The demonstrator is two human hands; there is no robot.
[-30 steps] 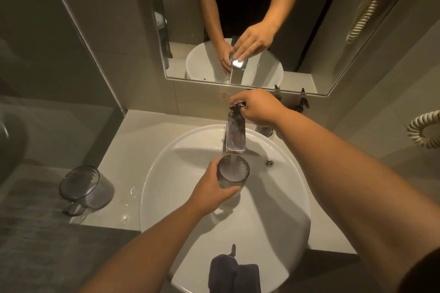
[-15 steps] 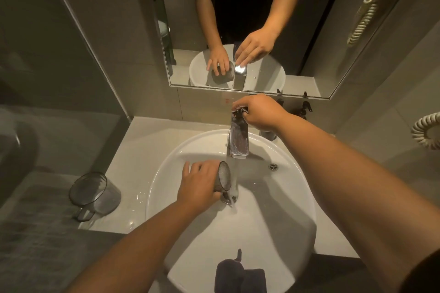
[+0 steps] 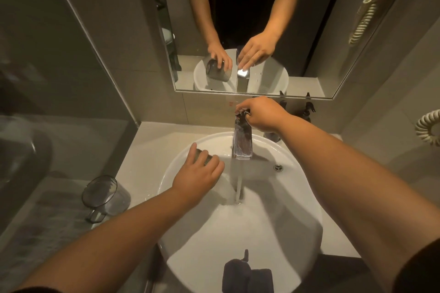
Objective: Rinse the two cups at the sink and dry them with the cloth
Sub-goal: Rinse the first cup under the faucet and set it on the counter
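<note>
Water pours from the chrome faucet (image 3: pixel 242 143) into the white round basin (image 3: pixel 297 197). Left hand (image 3: pixel 198 175) clasps 1 smoky ribbed cup (image 3: pixel 206 157), tipped near the basin's left rim; right hand (image 3: pixel 260 114) pinches the faucet's lever. Another clear grey cup (image 3: pixel 104 195) lies on the counter's left edge; dark cloth (image 3: pixel 247 277) drapes the basin's near rim.

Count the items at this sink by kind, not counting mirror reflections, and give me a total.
Cups: 2, one in the left hand as cup, one on the counter
Cloths: 1, dark cloth on the basin rim
Taps: 1, tap under the right hand
Total: 4
</note>
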